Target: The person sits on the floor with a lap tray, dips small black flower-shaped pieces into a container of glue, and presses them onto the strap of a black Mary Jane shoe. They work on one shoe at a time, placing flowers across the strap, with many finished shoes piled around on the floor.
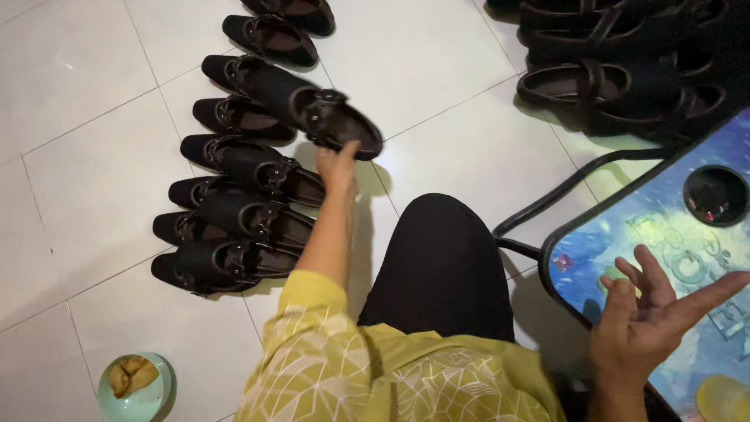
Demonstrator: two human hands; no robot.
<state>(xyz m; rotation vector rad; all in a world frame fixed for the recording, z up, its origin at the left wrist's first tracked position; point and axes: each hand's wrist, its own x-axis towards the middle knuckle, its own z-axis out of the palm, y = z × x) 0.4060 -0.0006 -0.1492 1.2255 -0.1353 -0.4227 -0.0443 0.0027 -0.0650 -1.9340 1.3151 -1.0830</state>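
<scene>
My left hand (pixel 337 166) reaches out over the white tiled floor and grips a dark brown buckled shoe (pixel 332 117) by its sole end, holding it above a row of similar dark shoes (pixel 234 211) laid side by side. My right hand (pixel 655 312) hovers palm-up with fingers spread over the edge of a small blue printed table (pixel 664 227), holding nothing. My yellow patterned sleeve (pixel 328 352) and black-clad knee (pixel 441 258) fill the lower middle.
Another pile of dark shoes (pixel 617 55) lies at the top right. The table has a round dark cup hole (pixel 716 195) and a black metal frame (pixel 547 199). A pale green bowl with food (pixel 134 383) sits on the floor at bottom left.
</scene>
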